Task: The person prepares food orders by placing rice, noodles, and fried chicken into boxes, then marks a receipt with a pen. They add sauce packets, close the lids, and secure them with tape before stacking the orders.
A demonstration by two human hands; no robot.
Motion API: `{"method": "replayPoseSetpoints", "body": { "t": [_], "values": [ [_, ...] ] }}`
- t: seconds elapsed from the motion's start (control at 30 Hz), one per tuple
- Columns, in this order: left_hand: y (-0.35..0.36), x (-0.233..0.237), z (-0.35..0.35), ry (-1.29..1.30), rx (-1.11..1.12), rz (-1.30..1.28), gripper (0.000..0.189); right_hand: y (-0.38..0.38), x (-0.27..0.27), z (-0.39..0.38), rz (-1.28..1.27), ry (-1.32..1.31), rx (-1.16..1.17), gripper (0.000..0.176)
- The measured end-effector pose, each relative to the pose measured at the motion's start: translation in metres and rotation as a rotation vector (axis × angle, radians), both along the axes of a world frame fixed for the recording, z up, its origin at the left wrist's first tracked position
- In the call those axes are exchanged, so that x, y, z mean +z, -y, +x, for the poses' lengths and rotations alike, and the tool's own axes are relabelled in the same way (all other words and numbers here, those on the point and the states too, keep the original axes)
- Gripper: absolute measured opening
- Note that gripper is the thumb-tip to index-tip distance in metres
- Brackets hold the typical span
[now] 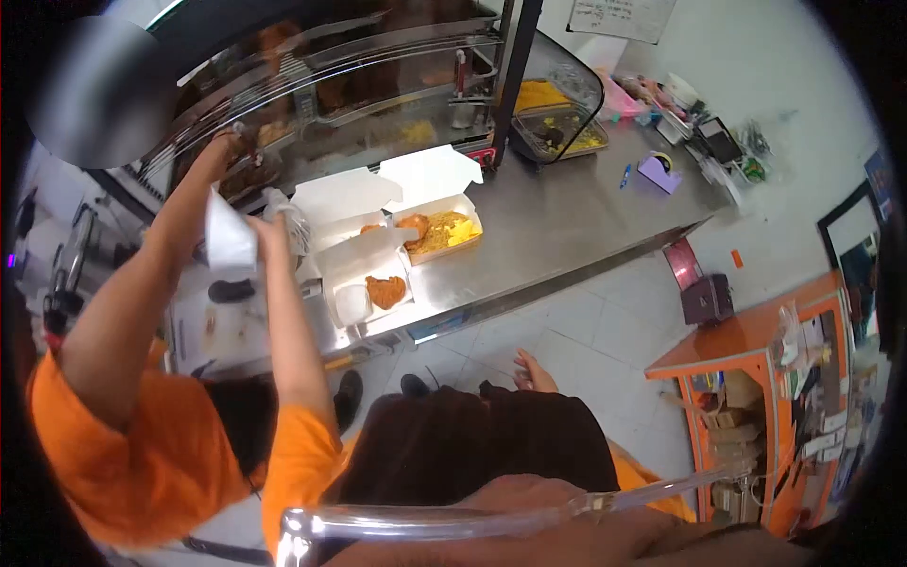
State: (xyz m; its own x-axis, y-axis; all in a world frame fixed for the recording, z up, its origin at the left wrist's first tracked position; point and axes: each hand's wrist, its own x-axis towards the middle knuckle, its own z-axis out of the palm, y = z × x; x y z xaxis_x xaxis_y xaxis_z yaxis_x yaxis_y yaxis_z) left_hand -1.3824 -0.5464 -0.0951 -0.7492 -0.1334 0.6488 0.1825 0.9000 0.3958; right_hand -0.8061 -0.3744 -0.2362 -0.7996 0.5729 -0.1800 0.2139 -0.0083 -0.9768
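My left hand (271, 236) is raised over the counter's left side, at the edge of a white paper-like packet (231, 234), and appears closed on it. Crinkled clear plastic (291, 219) lies against that hand; its fingers are partly hidden. Low beside the dark apron, my right hand (536, 372) has its fingers apart and holds nothing. Right of my left hand stand open white cartons. The front carton (331, 274) has a brown fried piece (385, 292) and a small white tub (354, 304). Another carton (449, 249) contains brown food and yellow pieces (463, 232).
A co-worker in an orange shirt (142, 454) stands at left, one hand (227, 149) reaching into the glass display case (378, 94). On the steel counter (567, 213) are a food tray (562, 132), a blue pen (625, 176) and a purple tape dispenser (659, 174). An orange shelf (746, 340) stands right.
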Motion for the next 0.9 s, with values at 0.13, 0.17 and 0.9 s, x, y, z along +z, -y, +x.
{"method": "replayPoseSetpoints", "body": {
  "t": [0.13, 0.17, 0.9],
  "values": [
    [0.009, 0.04, 0.072, 0.545, -0.05, 0.182, 0.08, 0.003, -0.051, 0.167, -0.179, 0.434, -0.318, 0.051],
    [0.0, 0.044, 0.11, 0.317, 0.085, 0.099, 0.062, 0.008, -0.054, 0.206, -0.205, 0.522, -0.346, 0.051],
    [-0.41, -0.277, 0.736, 1.348, -1.644, -1.284, 0.045, 0.045, -0.064, 0.644, -0.788, 0.664, -1.247, 0.042]
  ]
}}
